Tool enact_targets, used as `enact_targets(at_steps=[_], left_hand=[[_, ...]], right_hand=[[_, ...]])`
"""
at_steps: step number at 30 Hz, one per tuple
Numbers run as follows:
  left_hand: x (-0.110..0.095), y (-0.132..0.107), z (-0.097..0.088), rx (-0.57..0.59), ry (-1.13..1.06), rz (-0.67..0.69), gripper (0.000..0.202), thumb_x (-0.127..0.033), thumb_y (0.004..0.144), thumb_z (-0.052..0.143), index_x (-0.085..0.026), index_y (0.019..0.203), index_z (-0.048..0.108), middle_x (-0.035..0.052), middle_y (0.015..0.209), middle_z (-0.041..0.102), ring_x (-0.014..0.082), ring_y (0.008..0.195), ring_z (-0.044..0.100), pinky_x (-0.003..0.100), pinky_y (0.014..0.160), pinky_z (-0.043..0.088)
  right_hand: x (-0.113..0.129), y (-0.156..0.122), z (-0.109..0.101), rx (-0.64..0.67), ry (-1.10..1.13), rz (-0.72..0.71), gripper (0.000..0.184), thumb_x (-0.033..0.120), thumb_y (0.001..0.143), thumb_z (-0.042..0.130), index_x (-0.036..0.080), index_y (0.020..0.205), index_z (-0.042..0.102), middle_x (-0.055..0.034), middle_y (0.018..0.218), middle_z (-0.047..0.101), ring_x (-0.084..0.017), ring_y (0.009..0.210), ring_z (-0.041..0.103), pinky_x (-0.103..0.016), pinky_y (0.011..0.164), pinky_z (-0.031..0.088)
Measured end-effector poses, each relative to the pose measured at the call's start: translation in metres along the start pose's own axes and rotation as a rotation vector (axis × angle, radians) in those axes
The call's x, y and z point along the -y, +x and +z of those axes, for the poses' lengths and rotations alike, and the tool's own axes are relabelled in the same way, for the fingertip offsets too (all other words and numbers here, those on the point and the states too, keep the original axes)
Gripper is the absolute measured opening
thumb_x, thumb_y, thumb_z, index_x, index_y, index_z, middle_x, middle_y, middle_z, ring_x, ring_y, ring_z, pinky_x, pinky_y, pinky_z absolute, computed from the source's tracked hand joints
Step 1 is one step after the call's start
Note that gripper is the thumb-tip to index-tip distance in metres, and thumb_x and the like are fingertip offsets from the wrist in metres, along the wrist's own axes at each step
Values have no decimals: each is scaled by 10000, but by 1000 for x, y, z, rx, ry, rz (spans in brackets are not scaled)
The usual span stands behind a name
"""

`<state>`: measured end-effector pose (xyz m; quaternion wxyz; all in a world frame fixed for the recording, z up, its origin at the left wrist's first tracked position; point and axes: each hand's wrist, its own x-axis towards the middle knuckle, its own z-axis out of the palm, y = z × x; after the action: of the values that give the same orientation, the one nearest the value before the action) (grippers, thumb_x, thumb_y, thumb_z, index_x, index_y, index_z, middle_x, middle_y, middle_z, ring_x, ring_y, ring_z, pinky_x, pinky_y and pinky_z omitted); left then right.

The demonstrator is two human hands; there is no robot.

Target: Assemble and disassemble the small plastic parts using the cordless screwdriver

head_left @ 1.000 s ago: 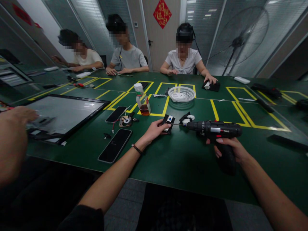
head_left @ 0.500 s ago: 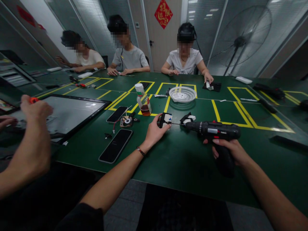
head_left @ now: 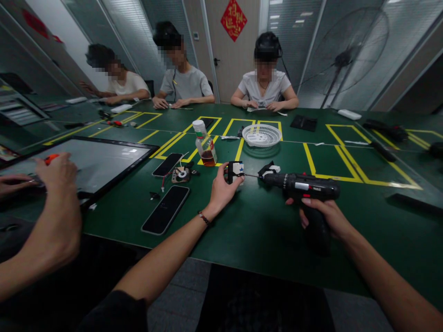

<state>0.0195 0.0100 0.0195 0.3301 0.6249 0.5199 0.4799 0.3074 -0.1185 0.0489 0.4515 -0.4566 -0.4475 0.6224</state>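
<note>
My right hand [head_left: 323, 214] is wrapped round the grip of a black cordless drill [head_left: 304, 186], whose long thin bit points left. My left hand [head_left: 223, 186] holds a small black and white part [head_left: 236, 171] between thumb and fingers, just above the table. The bit's tip reaches the side of this part near my thumb; whether it sits in a screw I cannot tell. Behind the drill's chuck lies a black and white piece [head_left: 269, 169]. To the left of my left hand are a small round-centred mechanism [head_left: 182, 174] with wires and a large phone [head_left: 166, 210].
A bottle of brown liquid [head_left: 207, 145] and a white plastic basket [head_left: 262, 135] stand beyond my hands. Another phone [head_left: 168, 164] lies by the mechanism. At left, a co-worker's hands [head_left: 57, 173] work over a large flat panel [head_left: 104, 159]. Several people sit at this green table [head_left: 242, 249].
The drill and my right hand have shifted slightly left. The neighbour's hand at left has come down and right. Across the table, a person's hand has drawn back from the black sheet.
</note>
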Motion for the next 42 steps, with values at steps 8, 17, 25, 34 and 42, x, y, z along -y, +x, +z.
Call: enact_targets(at_steps=[8, 17, 25, 34, 42], left_hand=[[0, -2, 2, -1, -25, 1, 663, -379, 767, 746, -240, 1347, 458, 127, 1259, 610, 282, 1169, 578, 424, 1024, 426], [8, 0, 7, 0, -16, 8, 652, -398, 787, 726, -239, 1359, 455, 123, 1253, 614, 269, 1098, 610, 425, 974, 460], [17, 3, 11, -25, -54, 14, 656, -397, 766, 758, -223, 1337, 485, 124, 1247, 613, 260, 1079, 625, 421, 953, 500], [18, 8, 17, 183, -563, -296, 525, -363, 787, 741, -211, 1238, 517, 104, 1171, 645, 226, 959, 682, 421, 804, 607], [19, 11, 13, 138, -523, -262, 502, -361, 787, 742, -202, 1216, 536, 116, 1206, 639, 231, 1011, 668, 405, 818, 608]], right_hand=[[-5, 1, -2, 40, 4, -12, 257, 364, 928, 561, 128, 982, 648, -36, 554, 616, -180, 482, 572, -321, 509, 501], [-7, 0, -6, 42, -34, -38, 257, 356, 935, 548, 121, 947, 652, -43, 558, 621, -175, 480, 573, -311, 505, 491], [-5, 0, -5, 51, -52, -41, 266, 354, 938, 528, 120, 948, 652, -42, 539, 613, -176, 489, 575, -313, 519, 482], [-4, 0, -3, 36, -27, -46, 299, 352, 939, 516, 104, 1032, 655, -50, 545, 623, -189, 499, 590, -315, 517, 483], [-3, -2, -2, 53, 58, -58, 242, 312, 903, 581, 117, 1035, 638, -49, 610, 644, -178, 488, 575, -324, 499, 502]])
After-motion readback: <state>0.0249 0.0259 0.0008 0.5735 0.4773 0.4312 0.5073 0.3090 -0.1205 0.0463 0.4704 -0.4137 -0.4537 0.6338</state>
